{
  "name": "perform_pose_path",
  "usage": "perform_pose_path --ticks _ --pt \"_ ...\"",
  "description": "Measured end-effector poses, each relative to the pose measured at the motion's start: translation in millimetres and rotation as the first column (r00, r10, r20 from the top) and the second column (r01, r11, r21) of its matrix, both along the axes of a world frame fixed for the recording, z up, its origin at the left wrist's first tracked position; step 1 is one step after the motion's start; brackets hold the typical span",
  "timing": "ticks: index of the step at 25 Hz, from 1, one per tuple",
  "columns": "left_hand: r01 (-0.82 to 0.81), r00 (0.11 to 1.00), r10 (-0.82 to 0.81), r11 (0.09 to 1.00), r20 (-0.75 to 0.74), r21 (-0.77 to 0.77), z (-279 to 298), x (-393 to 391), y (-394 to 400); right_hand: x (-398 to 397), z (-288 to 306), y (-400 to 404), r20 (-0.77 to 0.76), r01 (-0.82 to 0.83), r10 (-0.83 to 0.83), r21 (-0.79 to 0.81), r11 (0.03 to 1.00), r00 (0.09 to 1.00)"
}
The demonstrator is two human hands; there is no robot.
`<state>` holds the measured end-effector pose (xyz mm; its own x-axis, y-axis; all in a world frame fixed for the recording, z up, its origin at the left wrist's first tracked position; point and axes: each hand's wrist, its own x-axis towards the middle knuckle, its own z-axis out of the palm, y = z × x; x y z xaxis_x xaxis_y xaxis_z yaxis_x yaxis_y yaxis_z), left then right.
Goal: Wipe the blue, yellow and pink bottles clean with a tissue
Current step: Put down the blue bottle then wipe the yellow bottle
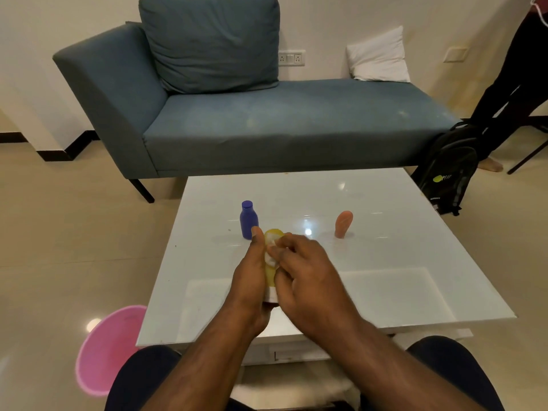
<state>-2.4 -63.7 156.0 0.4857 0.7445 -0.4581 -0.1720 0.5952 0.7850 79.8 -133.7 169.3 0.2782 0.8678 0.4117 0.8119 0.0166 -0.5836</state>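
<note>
Hands over glossy white table: left hand grips smooth yellow bottle; right hand pinches crumpled white tissue against it. Cylindrical blue bottle just behind; rounded pink bottle right.

only lettering anywhere is a green logo on the black backpack, too blurry to actually read
</note>
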Motion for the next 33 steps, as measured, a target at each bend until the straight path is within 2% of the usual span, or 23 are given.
perform_pose_path --ticks 4,8,11,13,17,21,24,27,28,31,33 --pt "0.032 0.998 -0.028 0.997 0.058 -0.065 -4 -5 2 -4 -3 -8 0.118 -0.066 0.068 -0.019 0.998 0.991" --pt "0.027 0.997 -0.021 0.995 0.069 -0.099 1 -4 3 3 0 2 0.016 0.009 -0.009 -0.048 0.999 1.000" --pt "-0.026 0.995 0.034 0.995 0.091 -0.096 3 -2 16 -17 -9 -18 0.113 -0.098 0.103 -0.053 0.994 0.988" --pt "-0.065 0.993 0.075 0.992 0.090 -0.107 2 -1 21 -13 -14 -19 0.114 -0.107 0.112 -0.050 0.993 0.987" --pt "-0.123 0.977 0.154 0.973 0.147 -0.197 7 1 16 -2 -12 -6 -0.046 0.035 -0.034 0.027 0.999 0.998" --pt "-0.196 0.936 0.275 0.925 0.219 -0.325 15 5 17 -15 -16 -14 0.034 -0.019 0.015 0.092 0.996 0.999" --pt "-0.196 0.927 0.289 0.916 0.238 -0.351 22 6 12 -6 -19 -7 0.113 -0.028 0.007 0.188 0.982 0.994" --pt "-0.210 0.914 0.315 0.906 0.254 -0.367 28 7 9 -3 -18 -3 -0.016 0.076 -0.074 0.240 0.968 0.997" --pt "-0.212 0.902 0.333 0.897 0.276 -0.388 28 7 9 -6 -19 -2 -0.021 0.073 -0.069 0.239 0.968 0.997" --pt "-0.202 0.887 0.352 0.878 0.299 -0.434 24 6 10 -9 -23 -2 0.104 -0.028 0.003 0.231 0.973 0.995" --pt "-0.215 0.875 0.370 0.875 0.313 -0.435 23 7 10 -1 -22 0 -0.001 0.030 -0.031 0.229 0.973 1.000"
